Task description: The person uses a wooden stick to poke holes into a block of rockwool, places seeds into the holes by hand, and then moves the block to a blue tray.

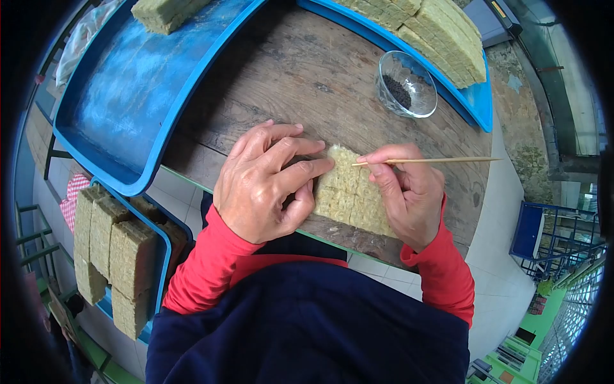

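A yellowish fibrous slab [348, 192], scored into small cubes, lies on the wooden table [300, 77] near its front edge. My left hand [265, 182] rests on the slab's left side with fingers bent, pressing it down. My right hand [409, 195] pinches a thin wooden stick [435, 160] that lies almost level, its left tip touching the top of the slab. Beyond the right hand stands a small glass bowl [406, 83] with dark seeds in it.
A blue tray [128, 96] at the left holds one slab at its far end. Another blue tray [473, 102] at the back right carries stacked slabs [441, 32]. Below the table at left, more slabs [118, 249] stand in a blue crate.
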Action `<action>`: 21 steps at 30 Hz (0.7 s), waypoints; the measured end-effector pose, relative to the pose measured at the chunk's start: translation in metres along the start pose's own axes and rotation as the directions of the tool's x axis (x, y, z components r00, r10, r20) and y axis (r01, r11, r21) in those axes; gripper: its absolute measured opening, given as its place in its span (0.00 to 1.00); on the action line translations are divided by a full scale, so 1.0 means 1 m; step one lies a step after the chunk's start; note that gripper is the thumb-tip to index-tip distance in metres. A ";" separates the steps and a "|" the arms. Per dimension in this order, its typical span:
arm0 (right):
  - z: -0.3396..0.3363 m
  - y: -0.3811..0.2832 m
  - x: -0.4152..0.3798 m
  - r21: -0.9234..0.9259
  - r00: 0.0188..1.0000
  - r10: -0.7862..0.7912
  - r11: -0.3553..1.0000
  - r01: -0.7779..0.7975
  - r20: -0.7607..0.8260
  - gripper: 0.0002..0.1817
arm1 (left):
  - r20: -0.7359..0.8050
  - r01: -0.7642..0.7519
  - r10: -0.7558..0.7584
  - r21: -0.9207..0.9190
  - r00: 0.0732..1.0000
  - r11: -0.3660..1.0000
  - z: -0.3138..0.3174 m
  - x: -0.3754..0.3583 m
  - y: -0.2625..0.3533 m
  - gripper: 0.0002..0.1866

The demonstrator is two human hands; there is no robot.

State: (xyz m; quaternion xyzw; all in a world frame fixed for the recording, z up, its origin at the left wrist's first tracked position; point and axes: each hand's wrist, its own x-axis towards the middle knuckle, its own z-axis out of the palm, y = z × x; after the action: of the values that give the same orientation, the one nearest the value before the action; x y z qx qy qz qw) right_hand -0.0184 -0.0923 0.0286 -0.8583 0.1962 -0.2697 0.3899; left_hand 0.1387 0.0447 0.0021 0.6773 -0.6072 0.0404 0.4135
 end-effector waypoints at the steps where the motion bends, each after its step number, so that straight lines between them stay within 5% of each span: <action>1: -0.001 0.000 0.000 0.000 1.000 -0.001 1.000 0.001 0.000 0.06 | 0.002 0.003 -0.003 -0.002 1.000 1.000 0.000 0.000 0.000 0.19; 4: -0.003 -0.002 -0.001 0.031 0.994 0.102 0.994 -0.103 0.025 0.05 | -0.005 0.027 -0.027 0.020 1.000 0.999 -0.001 0.001 0.003 0.17; 6: -0.004 -0.005 0.000 0.282 0.997 0.060 0.958 -0.042 -0.054 0.04 | -0.011 0.024 -0.024 0.012 1.000 1.000 -0.001 -0.001 0.001 0.15; 21: 0.002 -0.010 -0.006 0.121 0.997 0.047 0.991 -0.055 0.068 0.05 | -0.020 0.019 -0.019 -0.015 1.000 1.000 -0.002 -0.002 0.001 0.11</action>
State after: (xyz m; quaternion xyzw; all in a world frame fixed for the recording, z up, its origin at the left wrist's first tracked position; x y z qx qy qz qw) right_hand -0.0208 -0.0815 0.0339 -0.8357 0.1883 -0.2433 0.4550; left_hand 0.1382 0.0470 0.0026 0.6796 -0.5967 0.0389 0.4250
